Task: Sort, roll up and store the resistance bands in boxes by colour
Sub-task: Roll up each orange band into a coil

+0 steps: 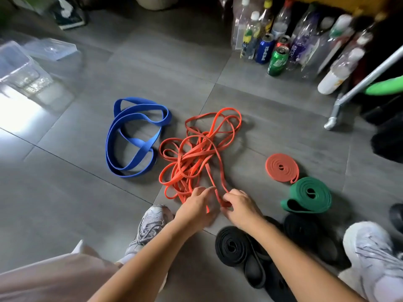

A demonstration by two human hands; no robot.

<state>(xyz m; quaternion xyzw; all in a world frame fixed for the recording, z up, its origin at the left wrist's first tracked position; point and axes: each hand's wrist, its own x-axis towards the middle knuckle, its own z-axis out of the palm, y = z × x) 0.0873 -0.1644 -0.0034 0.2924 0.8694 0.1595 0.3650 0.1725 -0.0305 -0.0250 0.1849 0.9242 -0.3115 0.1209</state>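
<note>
Orange tangle: mid-floor, unrolled. Its near loop is pinched between thumb and fingers of the right hand, probably to free one band for rolling. Left hand: fingers curved at the same loop; whether it grips cannot be told. Blue bands: loose, just left of the tangle. Finished stock set aside on the right, likely to keep it out of the work: orange roll, green roll, black rolls. Clear boxes: far left, well apart; bare floor lies between.
</note>
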